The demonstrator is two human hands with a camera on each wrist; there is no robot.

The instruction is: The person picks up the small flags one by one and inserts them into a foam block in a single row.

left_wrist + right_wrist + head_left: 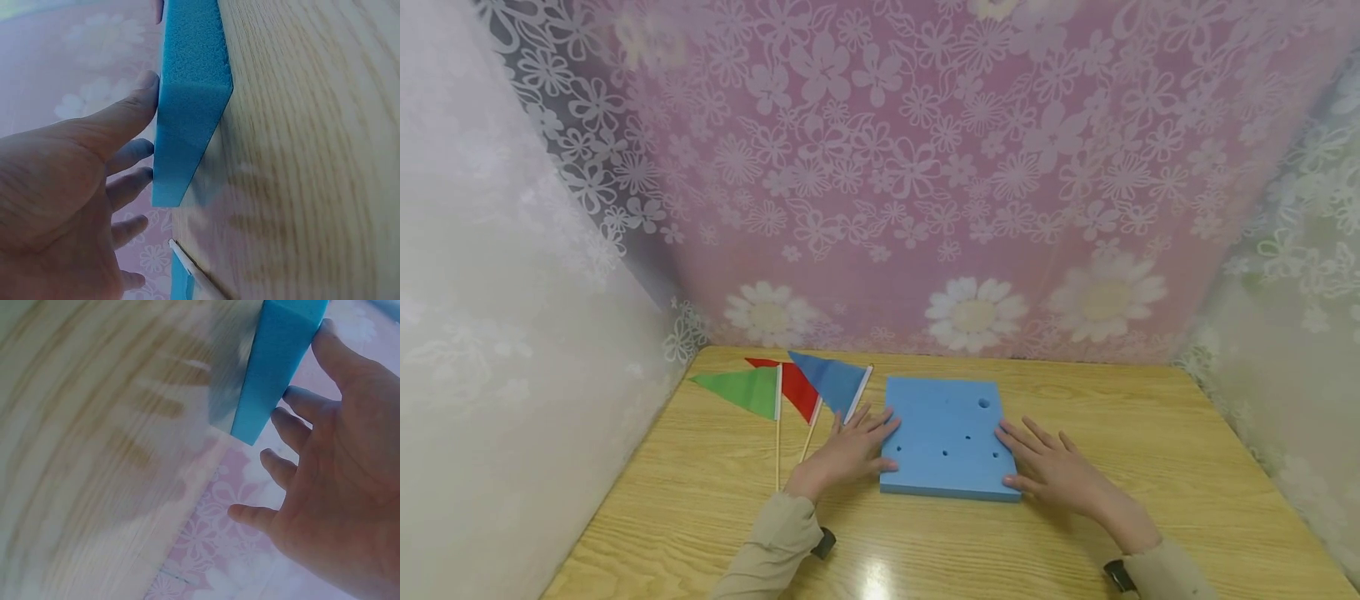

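Note:
A flat blue foam block [925,421] with several small holes in its top lies on the table. At its left edge my left hand [846,450] has its fingers spread, thumb and fingertips resting on the top rim. The right hand [1056,471] does likewise along the opposite edge. In the left wrist view, the thumb [128,115] and two fingertips touch the side of the foam block [184,131], and the other fingers stand off it. The right wrist view has straight fingers [309,403] against the block's edge [272,375].
To the left lie a green flag [745,390], a red flag [797,387] and a blue flag [831,382] on thin sticks, close beside my left hand. Flowered curtains [925,167] hang behind and at both sides of the wooden table [1150,433].

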